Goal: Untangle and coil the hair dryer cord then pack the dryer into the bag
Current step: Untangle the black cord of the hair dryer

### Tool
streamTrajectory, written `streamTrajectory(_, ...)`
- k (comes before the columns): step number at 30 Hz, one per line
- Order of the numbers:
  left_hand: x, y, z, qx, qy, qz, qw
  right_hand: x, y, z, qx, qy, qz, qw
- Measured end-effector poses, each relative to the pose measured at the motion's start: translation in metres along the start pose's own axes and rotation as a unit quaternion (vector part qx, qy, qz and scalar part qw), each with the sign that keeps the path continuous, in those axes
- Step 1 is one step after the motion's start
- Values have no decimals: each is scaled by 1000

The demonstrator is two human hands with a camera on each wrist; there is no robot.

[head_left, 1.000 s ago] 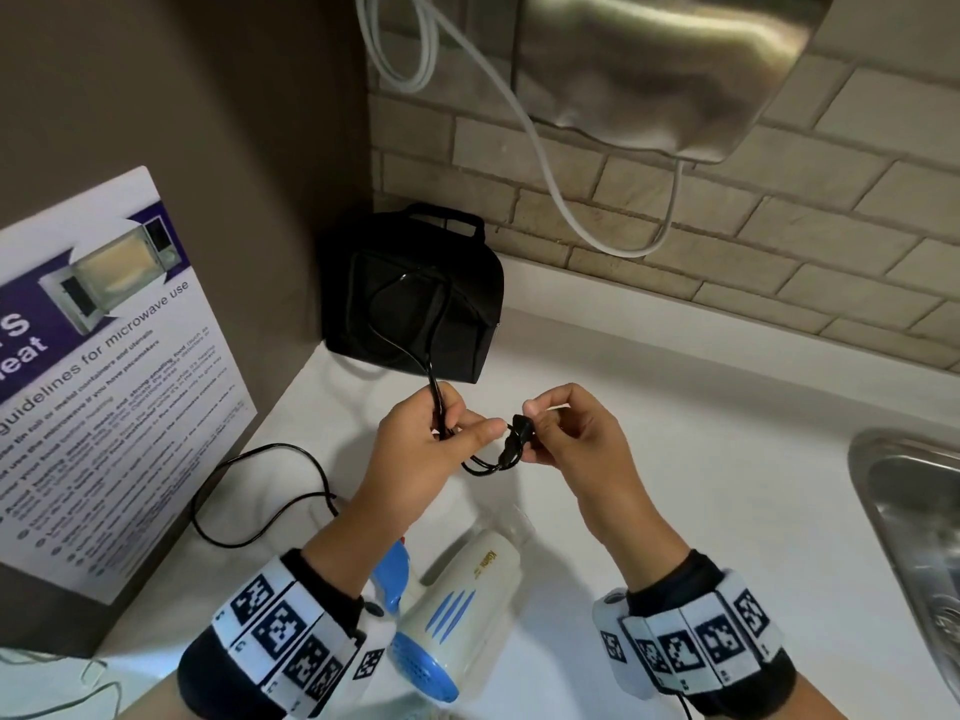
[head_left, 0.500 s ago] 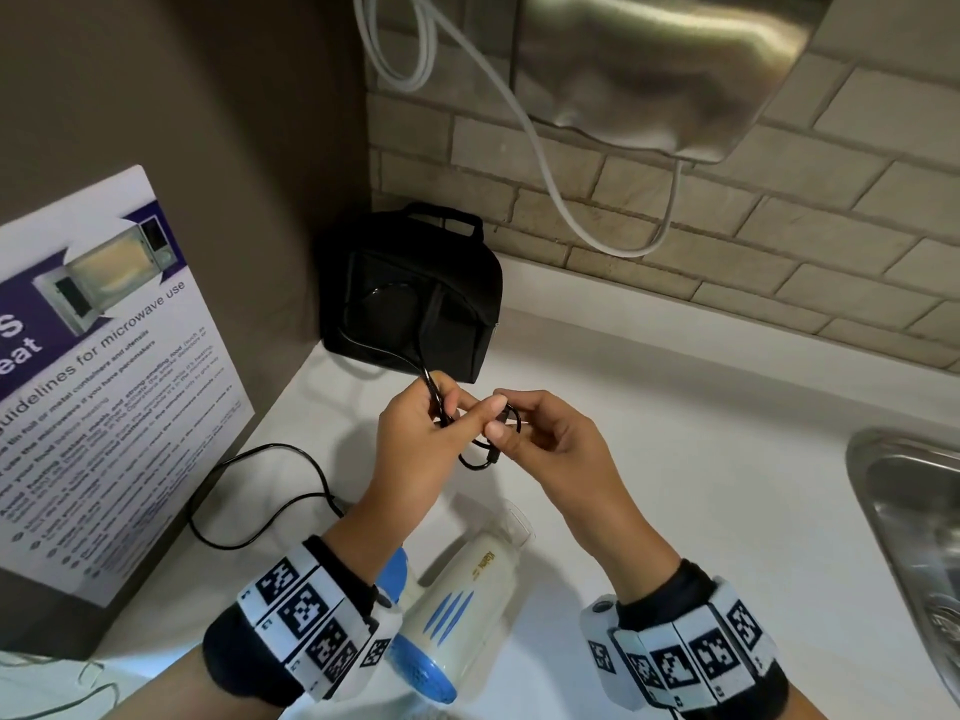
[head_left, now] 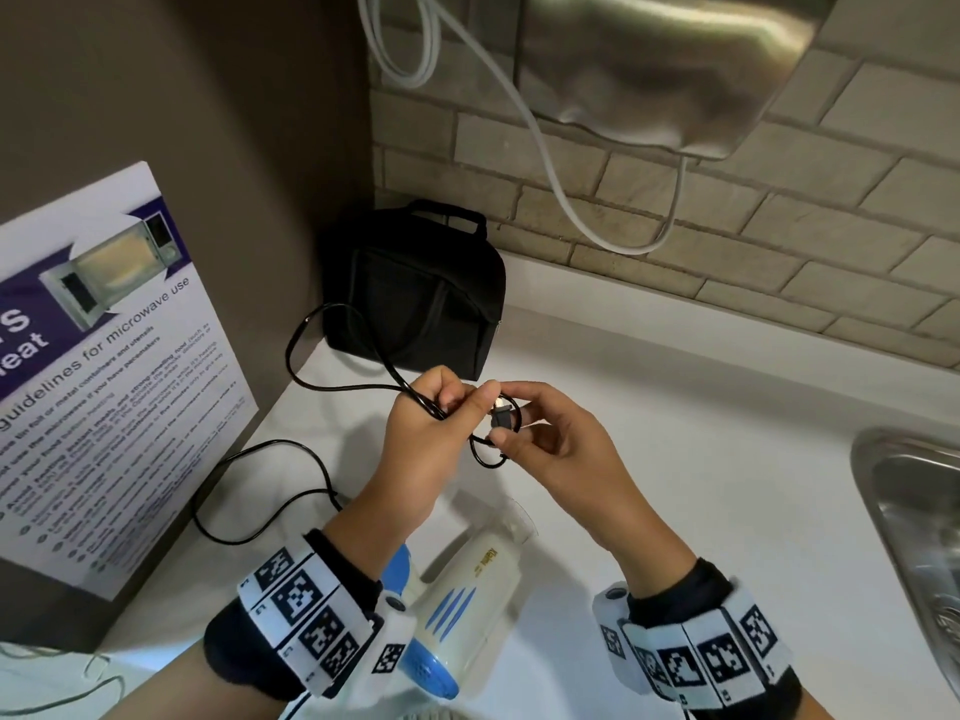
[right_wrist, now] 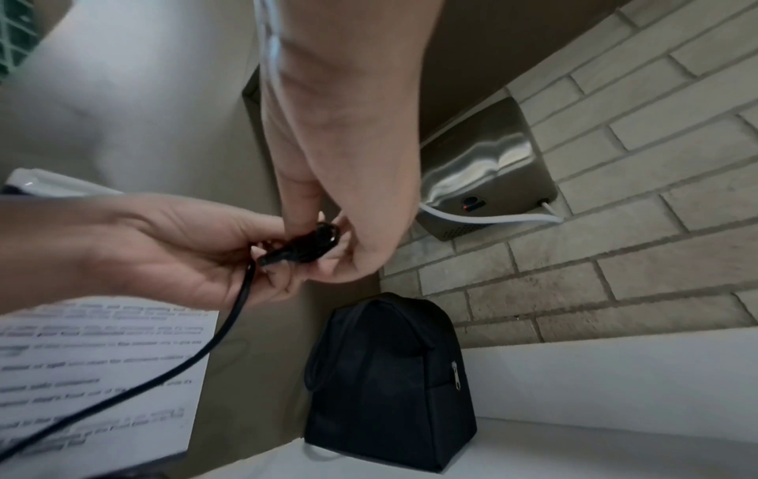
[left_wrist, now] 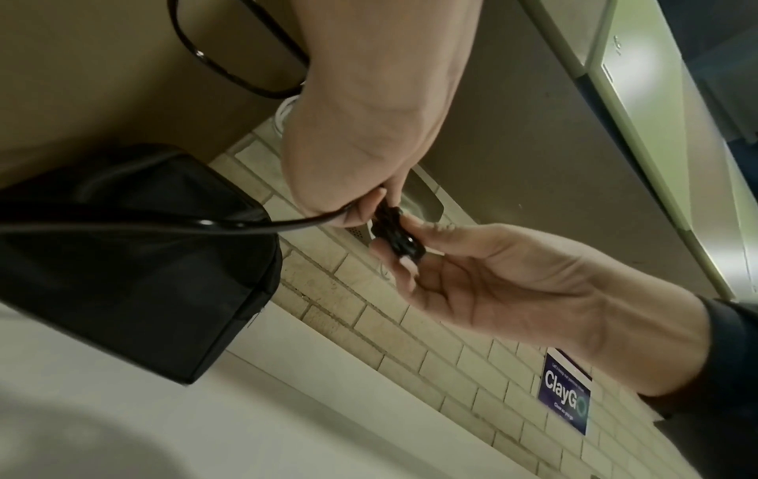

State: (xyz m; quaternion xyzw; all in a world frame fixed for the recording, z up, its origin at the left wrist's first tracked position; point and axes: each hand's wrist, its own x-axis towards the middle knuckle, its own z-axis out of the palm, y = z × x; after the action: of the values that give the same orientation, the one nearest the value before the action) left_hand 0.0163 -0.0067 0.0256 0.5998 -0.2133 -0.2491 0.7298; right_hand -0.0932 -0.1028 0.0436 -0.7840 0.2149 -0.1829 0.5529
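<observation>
— So, from the head view?
— Both hands are raised over the counter [head_left: 675, 459]. The left hand [head_left: 431, 433] is curled around the black cord [head_left: 311, 387]; the right hand [head_left: 550, 433] pinches the plug [head_left: 501, 418]. The hair dryer [head_left: 467, 589] lies below, nozzle pointing away toward the upright bag [head_left: 415, 293].
— Left wrist?
— Right fingers [left_wrist: 404, 269] pinch the plug [left_wrist: 397, 239].
— Right wrist?
— Same pinch; the cord [right_wrist: 205, 350] trails down-left.

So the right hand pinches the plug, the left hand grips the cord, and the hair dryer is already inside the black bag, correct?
Not quite: the hair dryer lies on the counter, not in the bag, as the head view shows. The right hand does pinch the plug, and the left hand grips the cord.
</observation>
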Motion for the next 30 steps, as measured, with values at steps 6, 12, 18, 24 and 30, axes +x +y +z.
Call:
streamTrajectory(6, 6, -9, -3, 120, -30, 11, 992, -13, 5, 17, -174, 101, -74, 977)
streamTrajectory(12, 5, -6, -6, 168, -25, 9, 985, -15, 16, 21, -281, 159, -135, 937)
streamTrajectory(18, 5, -11, -3, 168, -28, 16, 985, -6, 19, 29, -399, 194, -147, 884)
streamTrajectory(24, 10, -11, -10, 129, 18, 8, 991, -10, 17, 34, -411, 198, -216, 863)
streamTrajectory(30, 12, -10, -20, 30, -5, -50, 998, -9, 15, 21, -34, 215, -84, 972)
